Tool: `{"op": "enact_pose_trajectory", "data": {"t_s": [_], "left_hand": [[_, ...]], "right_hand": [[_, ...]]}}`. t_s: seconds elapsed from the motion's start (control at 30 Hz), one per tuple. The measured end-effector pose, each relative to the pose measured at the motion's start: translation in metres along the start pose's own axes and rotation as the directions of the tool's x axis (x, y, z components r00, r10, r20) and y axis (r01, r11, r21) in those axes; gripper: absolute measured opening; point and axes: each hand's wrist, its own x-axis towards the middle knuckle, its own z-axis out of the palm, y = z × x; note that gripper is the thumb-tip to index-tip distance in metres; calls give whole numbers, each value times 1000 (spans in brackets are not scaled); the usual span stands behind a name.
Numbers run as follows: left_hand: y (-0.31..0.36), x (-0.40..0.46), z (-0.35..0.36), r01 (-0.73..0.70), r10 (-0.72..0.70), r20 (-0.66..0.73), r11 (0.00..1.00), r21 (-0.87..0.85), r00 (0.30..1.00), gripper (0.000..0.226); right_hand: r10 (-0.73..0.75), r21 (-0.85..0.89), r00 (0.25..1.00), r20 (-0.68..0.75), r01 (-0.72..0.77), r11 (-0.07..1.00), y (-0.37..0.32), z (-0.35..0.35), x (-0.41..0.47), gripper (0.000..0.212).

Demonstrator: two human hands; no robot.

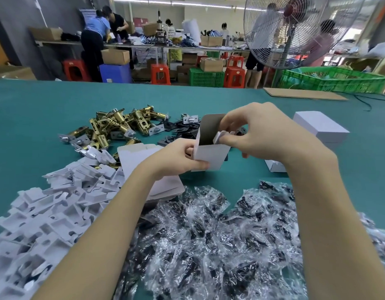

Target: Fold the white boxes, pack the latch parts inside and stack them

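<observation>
Hands gripping matte white cardboard box (211, 155), left (182, 158) its wall, right (252, 131) pinching flap.

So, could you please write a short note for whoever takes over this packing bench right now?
Left hand grips the open white box low on its side, holding it upright above the green table.
Right hand pinches a white insert at the box mouth; the top flap is up.
Supplies: brass latches far left, black plates behind the box, flat box blanks under the left wrist, white inserts pile near left, bagged parts in front.
Done: closed boxes stand at right.
Left: finish filling and closing this box, stack it, carry on.
</observation>
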Motion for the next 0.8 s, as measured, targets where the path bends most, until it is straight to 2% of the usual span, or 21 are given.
{"op": "enact_pose_trajectory", "data": {"t_s": [0.13, 0.23, 0.3, 0.37, 0.43, 0.47, 0.53, 0.6, 0.67, 0.7, 0.73, 0.8], "left_hand": [[1, -1, 1, 19, -18, 23, 999, -33, 1000, 28], [1, -2, 3, 25, -24, 24, 997, -74, 999, 28], [-1, -1, 3, 30, -29, 6, 992, -126, 1000, 28], [0, -1, 4, 45, -49, -13, 981, -190, 999, 30], [0, 0, 3, 56, -65, -28, 966, -253, 997, 32], [1, 0, 3, 56, -69, -36, 956, -288, 997, 34], [1, 1, 2, 53, -82, -68, 937, -346, 994, 35], [-1, 3, 3, 46, -93, -103, 921, -388, 990, 29], [-2, 5, 5, 39, -104, -134, 907, -418, 986, 26], [-2, 6, 6, 39, -110, -146, 906, -422, 983, 27], [-3, 6, 7, 39, -113, -155, 908, -416, 981, 28], [-6, 7, 9, 38, -109, -160, 919, -392, 981, 33]], "right_hand": [[-21, -96, 999, 49, 26, 995, -1, 5, 3, 9], [-42, -85, 999, 9, 43, 995, 2, 8, 6, 14], [-62, 13, 990, -125, 64, 998, 5, 10, 9, 17], [-43, 156, 946, -322, 98, 983, 9, 15, 12, 15], [48, 261, 887, -459, 82, 962, 16, 26, 17, 14], [109, 284, 873, -476, 35, 958, 23, 34, 19, 14], [195, 240, 911, -365, -110, 965, 42, 58, 22, 21], [228, 108, 970, -84, -219, 970, 60, 86, 21, 38], [245, -42, 951, 188, -241, 970, 67, 109, 15, 51], [257, -109, 932, 257, -236, 966, 68, 116, 13, 52], [272, -139, 923, 271, -242, 960, 68, 118, 13, 49], [306, -105, 930, 203, -290, 951, 71, 114, 15, 28]]}}
